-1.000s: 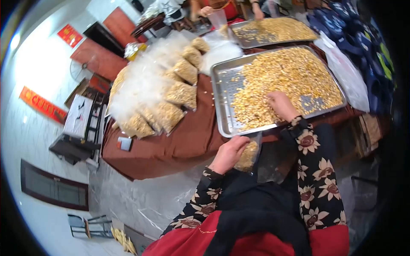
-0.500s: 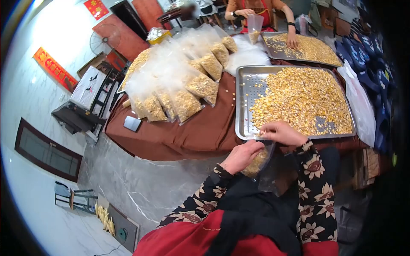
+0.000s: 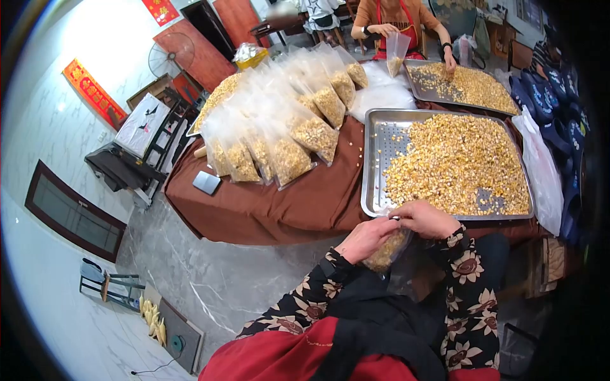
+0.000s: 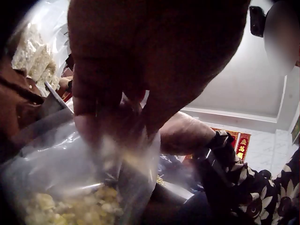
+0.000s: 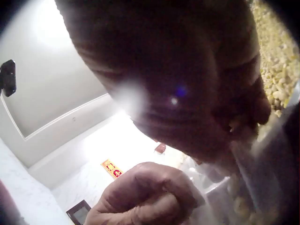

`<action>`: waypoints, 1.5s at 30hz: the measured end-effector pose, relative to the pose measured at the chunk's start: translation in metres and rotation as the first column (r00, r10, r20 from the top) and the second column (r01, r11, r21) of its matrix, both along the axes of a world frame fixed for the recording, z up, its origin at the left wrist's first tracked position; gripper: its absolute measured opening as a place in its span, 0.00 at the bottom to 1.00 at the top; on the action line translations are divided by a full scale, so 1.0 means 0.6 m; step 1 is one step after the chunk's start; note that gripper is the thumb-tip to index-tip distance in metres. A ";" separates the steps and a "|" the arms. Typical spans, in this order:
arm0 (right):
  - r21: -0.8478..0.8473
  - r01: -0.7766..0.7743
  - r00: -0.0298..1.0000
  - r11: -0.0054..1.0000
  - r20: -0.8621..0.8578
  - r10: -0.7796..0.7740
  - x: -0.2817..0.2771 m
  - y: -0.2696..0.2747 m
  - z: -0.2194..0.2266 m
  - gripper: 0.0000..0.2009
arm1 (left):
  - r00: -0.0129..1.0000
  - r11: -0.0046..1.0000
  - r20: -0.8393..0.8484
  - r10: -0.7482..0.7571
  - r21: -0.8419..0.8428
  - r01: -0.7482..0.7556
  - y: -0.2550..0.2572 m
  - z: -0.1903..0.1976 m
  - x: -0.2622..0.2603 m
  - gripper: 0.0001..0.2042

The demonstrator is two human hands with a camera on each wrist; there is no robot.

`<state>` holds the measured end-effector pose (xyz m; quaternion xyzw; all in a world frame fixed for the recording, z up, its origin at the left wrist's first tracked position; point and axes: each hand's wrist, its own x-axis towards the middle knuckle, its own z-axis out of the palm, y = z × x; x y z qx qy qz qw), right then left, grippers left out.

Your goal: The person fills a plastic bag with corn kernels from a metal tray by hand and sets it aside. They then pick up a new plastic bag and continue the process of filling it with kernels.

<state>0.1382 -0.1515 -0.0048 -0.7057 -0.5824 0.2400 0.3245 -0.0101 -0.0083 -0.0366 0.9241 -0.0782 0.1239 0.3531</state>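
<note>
In the head view my left hand (image 3: 368, 238) grips the top of a clear plastic bag (image 3: 387, 251) with corn kernels at its bottom. The bag hangs in front of the near edge of the metal tray (image 3: 375, 171). My right hand (image 3: 429, 219) meets the left at the bag's mouth, its fingers bent at the film. From the left wrist, yellow kernels (image 4: 70, 206) show through the bag, below the dark left hand (image 4: 154, 51). In the right wrist view the film runs down from the fingertips of the right hand (image 5: 178, 79), and the curled left hand (image 5: 145, 192) is close by.
Loose corn (image 3: 457, 159) is heaped in the tray. Many filled bags (image 3: 286, 159) stand on the brown tablecloth (image 3: 267, 209), near a small grey box (image 3: 206, 182). Across the table a person (image 3: 397, 25) holds a bag beside a second corn tray (image 3: 422, 95). A white plastic bag (image 3: 540, 171) lies right.
My right hand has come from the corn heap, over the tray's near rim, to the bag's mouth beside my left hand. The left hand keeps holding the bag. The head view has shifted.
</note>
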 end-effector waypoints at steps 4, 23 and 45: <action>0.021 0.031 0.999 0.999 0.037 -0.032 0.003 0.004 -0.004 0.10 | 1.000 0.999 0.014 0.002 0.032 -0.003 0.014 0.008 0.003 0.09; 0.281 0.579 0.685 0.765 0.341 -0.644 0.087 -0.008 -0.098 0.06 | 0.998 0.998 -0.019 0.062 0.027 -0.062 0.001 0.008 -0.003 0.07; 0.176 0.203 0.887 0.963 -0.450 -0.105 0.043 0.006 -0.037 0.11 | 1.000 1.000 0.005 0.030 0.007 -0.030 -0.010 0.021 -0.004 0.08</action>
